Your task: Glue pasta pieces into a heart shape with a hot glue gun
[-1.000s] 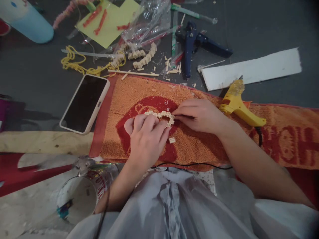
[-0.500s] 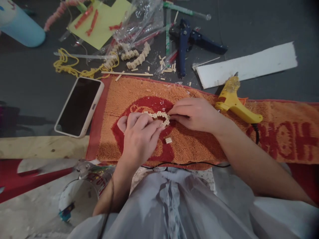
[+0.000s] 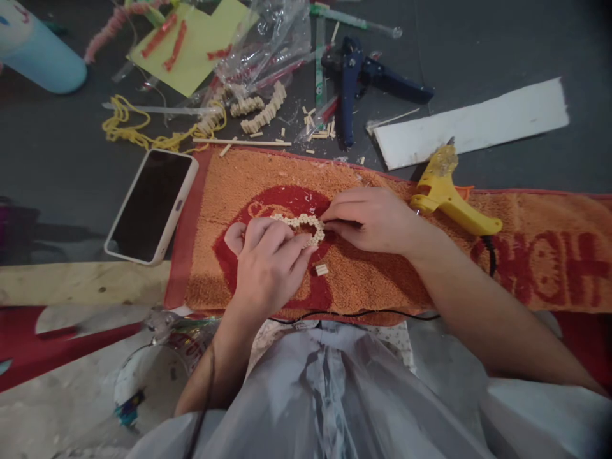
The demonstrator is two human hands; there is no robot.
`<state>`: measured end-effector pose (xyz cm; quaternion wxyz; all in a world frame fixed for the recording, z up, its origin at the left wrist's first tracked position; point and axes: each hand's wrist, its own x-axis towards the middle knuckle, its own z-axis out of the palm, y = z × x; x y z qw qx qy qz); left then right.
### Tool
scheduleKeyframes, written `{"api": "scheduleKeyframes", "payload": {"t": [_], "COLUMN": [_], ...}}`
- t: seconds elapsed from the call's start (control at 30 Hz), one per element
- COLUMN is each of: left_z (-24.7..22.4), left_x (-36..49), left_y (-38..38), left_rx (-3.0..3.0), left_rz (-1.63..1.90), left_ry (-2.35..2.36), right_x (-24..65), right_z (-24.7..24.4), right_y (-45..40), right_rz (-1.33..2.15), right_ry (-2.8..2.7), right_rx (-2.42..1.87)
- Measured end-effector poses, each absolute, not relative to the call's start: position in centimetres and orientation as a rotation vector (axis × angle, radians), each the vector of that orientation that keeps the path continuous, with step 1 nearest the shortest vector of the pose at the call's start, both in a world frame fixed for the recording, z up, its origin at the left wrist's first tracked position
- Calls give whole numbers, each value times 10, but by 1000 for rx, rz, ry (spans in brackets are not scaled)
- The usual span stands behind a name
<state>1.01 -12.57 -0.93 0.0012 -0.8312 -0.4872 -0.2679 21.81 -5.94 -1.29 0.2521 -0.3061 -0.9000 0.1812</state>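
See a pale loop [image 3: 303,220] of small stick-like pieces at the red patch [image 3: 287,196] of the orange towel [image 3: 268,167]; cannot tell whether resting on the cloth or lifted slightly. See its left part gripped by the left hand [image 3: 265,264], with fingers bent over it and part of its near side hidden, and its right end met by the right hand [image 3: 370,220], with fingertips drawn close together; cannot tell of anything small between those tips. Note both hands near one another but apart, with the loop between. Find just below the loop, on the towel, a small row of sticks [image 3: 322,269] laid side by side. To the right of the right hand, find a yellow glue gun [image 3: 454,203], and behind it a white strip [image 3: 473,124] slanting across the dark counter [image 3: 482,51]. Past the towel's far edge, spot scattered stick bits [image 3: 319,135], ridged curved strips [image 3: 266,111] and a dark blue plier-like tool [image 3: 350,95] with spread handles. At the left, notice a phone [image 3: 150,204] with a dark screen and, beyond it, yellow yarn [image 3: 123,127]. Farther back, make out crumpled clear plastic [image 3: 282,41], a yellow sheet [image 3: 198,64] bearing red pieces [image 3: 176,44], and a blue bottle [image 3: 55,60] near the corner
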Motion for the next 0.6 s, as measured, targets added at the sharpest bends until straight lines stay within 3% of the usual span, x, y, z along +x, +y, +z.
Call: {"api": "scheduleKeyframes", "payload": {"t": [0.6], "left_z": [-6], "left_x": [17], "left_y": [-127], "left_rx": [-2592], "left_rz": [-797], "left_ry": [-1596], "right_x": [226], "right_z": [-4], "right_y": [-59], "right_rz": [664], "right_ry": [-2510], "right_rx": [-838]}}
